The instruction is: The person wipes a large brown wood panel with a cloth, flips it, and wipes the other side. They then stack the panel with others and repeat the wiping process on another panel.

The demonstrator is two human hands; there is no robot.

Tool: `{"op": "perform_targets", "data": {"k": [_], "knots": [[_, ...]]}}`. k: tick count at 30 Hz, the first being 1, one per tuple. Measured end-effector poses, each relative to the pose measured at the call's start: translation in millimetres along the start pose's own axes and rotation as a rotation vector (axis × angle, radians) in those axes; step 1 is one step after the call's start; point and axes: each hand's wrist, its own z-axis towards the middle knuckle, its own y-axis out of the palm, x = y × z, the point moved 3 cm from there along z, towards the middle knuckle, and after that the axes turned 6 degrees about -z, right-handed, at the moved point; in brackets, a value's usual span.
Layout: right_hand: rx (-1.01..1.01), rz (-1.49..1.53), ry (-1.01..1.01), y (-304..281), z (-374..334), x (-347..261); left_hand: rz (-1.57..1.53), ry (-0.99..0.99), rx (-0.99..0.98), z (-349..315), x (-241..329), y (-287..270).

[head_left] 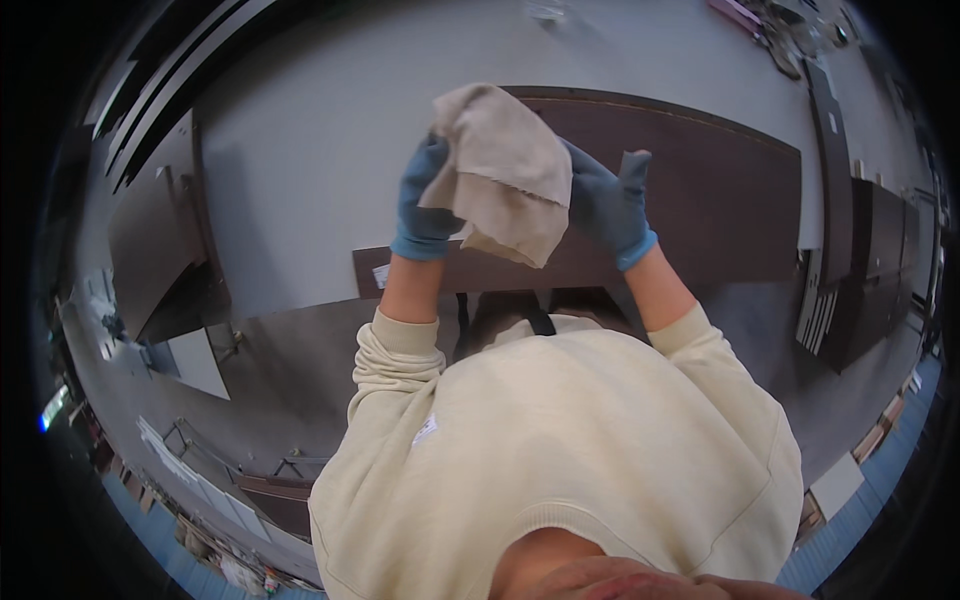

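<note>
A crumpled beige cloth [505,180] is held up in front of me, above a dark brown board. My left hand [425,200], in a blue-grey work glove, grips the cloth's left side, and its fingers are partly hidden by the folds. On the other side, my right hand [612,200] wears a matching glove. Its thumb sticks out away from the cloth, while the other fingers stretch toward the cloth's right edge with their tips hidden behind it. Under both hands, the dark brown board [700,190] lies flat on a grey work surface [290,190].
A narrow brown strip with a white label [381,275] runs along the near edge. Brown panels [155,250] stand at the left, and stacked dark boards [875,250] at the right. Tools and a pink object [737,14] lie at the far right. Clear plastic [546,10] lies far ahead.
</note>
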Motion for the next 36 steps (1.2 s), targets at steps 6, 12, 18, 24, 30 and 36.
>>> {"op": "perform_targets", "data": {"k": [6,12,18,24,30,36], "knots": [[0.513,0.097,0.023,-26.9,-25.5,-21.6,0.115,-0.281,0.22,6.3,-92.9,21.8],[0.756,-0.639,-0.595,-34.0,-76.8,-142.1,0.366,-0.176,0.5,-6.6,-129.7,10.3],[0.384,-1.914,0.046,-62.4,-69.0,-78.3,1.327,0.311,0.638,-15.4,-109.3,-27.0],[0.472,-2.352,-0.403,-106.7,-49.7,-63.0,2.253,0.422,0.433,-4.6,-138.9,-34.4],[0.397,-2.244,-0.312,-125.6,7.6,-28.7,2.359,0.269,0.417,3.4,-156.5,-39.8],[0.537,-2.243,-0.472,-142.3,-6.7,-68.0,2.41,0.274,0.403,5.2,-159.1,-38.4]]}}
